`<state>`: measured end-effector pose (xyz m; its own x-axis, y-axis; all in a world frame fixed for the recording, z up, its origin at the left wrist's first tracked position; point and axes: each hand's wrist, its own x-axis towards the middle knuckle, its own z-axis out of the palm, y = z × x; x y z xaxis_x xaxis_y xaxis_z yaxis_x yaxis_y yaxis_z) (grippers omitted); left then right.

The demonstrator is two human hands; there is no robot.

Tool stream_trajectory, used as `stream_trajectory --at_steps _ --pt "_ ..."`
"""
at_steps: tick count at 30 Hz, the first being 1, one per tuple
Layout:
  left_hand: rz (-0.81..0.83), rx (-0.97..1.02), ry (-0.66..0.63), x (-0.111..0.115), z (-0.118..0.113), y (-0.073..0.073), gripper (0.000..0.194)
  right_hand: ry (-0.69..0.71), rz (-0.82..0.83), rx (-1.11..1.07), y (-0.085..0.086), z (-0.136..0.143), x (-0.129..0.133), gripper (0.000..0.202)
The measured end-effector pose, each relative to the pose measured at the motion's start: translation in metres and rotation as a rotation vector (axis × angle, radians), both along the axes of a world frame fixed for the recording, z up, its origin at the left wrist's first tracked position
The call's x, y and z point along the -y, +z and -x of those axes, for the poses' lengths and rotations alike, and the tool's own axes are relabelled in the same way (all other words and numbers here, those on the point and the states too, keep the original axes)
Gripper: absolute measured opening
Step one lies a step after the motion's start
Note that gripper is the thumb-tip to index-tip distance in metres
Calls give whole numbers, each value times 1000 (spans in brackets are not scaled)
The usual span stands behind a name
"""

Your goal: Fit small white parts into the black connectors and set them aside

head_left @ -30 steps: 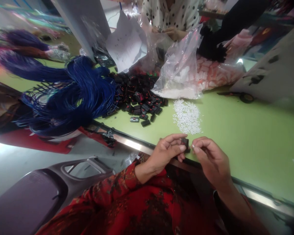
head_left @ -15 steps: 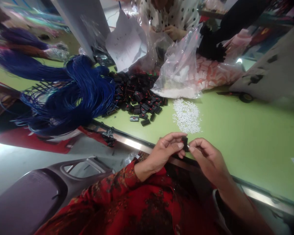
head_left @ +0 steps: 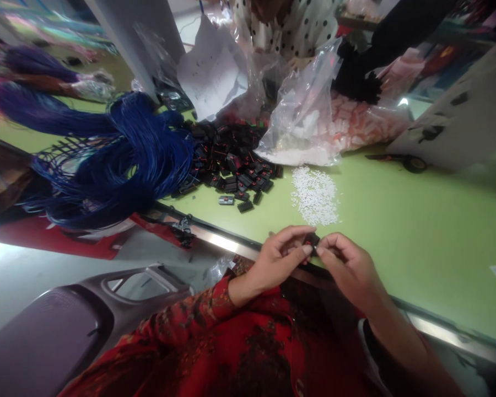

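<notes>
My left hand [head_left: 279, 258] grips a small black connector housing [head_left: 312, 240] with a red part, held between thumb and fingers above the table's front edge. My right hand [head_left: 350, 264] is closed in a pinch against the housing's right side. A tiny white piece shows at its fingertips, mostly hidden by them. Just beyond the hands lies a spread of small white pieces [head_left: 314, 196] on the green tabletop. Farther left is a heap of black connector housings [head_left: 235, 160], some with red parts, and one grey housing [head_left: 226, 200] lies at its near edge.
A large bundle of blue wires [head_left: 149, 149] covers the left of the green table [head_left: 417, 231]. Behind the white pieces stand a clear plastic bag [head_left: 301, 121] and a bag of pinkish parts [head_left: 364, 124]. A roll of tape [head_left: 414, 164] lies right; across sits a person in dotted clothing [head_left: 291, 27].
The black housing has tilted in my left hand, and my right fingertips have closed in over its side. The white piece at them shows less. The person opposite has shifted slightly.
</notes>
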<state>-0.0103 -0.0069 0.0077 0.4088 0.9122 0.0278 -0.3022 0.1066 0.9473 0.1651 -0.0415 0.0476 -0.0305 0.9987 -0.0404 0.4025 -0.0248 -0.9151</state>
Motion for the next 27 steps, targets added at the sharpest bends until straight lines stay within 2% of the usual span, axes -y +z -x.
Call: stream_trajectory --at_steps 2,4,8,14,18,23,27 --pt "-145 -85 75 1 0 0 31 -23 -9 35 0 2 0 13" --pt "-168 -101 93 2 0 0 31 -47 -25 40 -1 4 0 13" --pt "80 38 -41 3 -1 1 43 -102 -37 -58 -3 4 1 17" --pt "256 149 -91 7 -1 2 47 -98 166 -315 -13 0 5 26" --pt "327 169 -84 7 -4 1 48 -109 181 -369 -19 -1 7 28" --pt "400 192 -65 3 -7 1 49 -127 150 -358 -17 -4 4 25" --pt "397 195 -55 1 -7 2 50 -142 133 -336 -17 -6 2 20"
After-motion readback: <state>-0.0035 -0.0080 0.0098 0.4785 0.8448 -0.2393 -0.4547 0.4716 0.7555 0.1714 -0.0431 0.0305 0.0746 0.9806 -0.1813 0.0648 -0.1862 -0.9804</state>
